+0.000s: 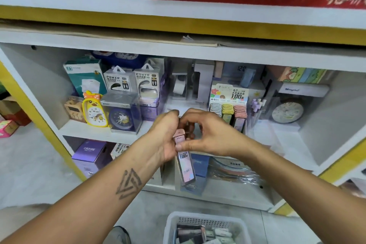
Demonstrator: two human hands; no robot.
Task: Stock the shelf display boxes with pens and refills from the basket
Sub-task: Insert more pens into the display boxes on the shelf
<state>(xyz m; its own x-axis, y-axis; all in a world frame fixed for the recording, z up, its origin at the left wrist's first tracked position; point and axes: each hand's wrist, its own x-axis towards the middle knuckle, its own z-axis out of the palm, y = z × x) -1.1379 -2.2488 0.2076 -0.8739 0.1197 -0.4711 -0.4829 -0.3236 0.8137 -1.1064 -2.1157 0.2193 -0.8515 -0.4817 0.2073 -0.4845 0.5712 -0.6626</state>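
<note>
Nearest us, at the bottom of the view, sits the white plastic basket [206, 226] on the floor, with more refill cases and small pale tubes lying loose inside it. Above it our two forearms reach in toward the shelf. We hold a stack of slim pink refill cases [183, 156] between both hands, in front of the front edge of the middle shelf board [95, 131]. Our left hand [165, 134] is curled around the upper part of the stack from the left, and our right hand [206, 134] pinches its top end, thumb pressed on the near face and fingers bent over the far side; we cannot tell how many cases are in the stack. The display box [228, 105] for these leads stands further back on that shelf, to the right of our hands, with rows of grey, yellow and pink cases [240, 111] already in its slots. We judge these cases light and rigid, smooth hard plastic that will slide against each other, so a loose stack may fan out or slip from a one-ended pinch. We would hold them across the flat faces near the middle, squeezing the stack together, then take single cases by the long edges to drop them upright into the pink row. Clocks and power bank boxes [126, 82] crowd the left end of the shelf
</note>
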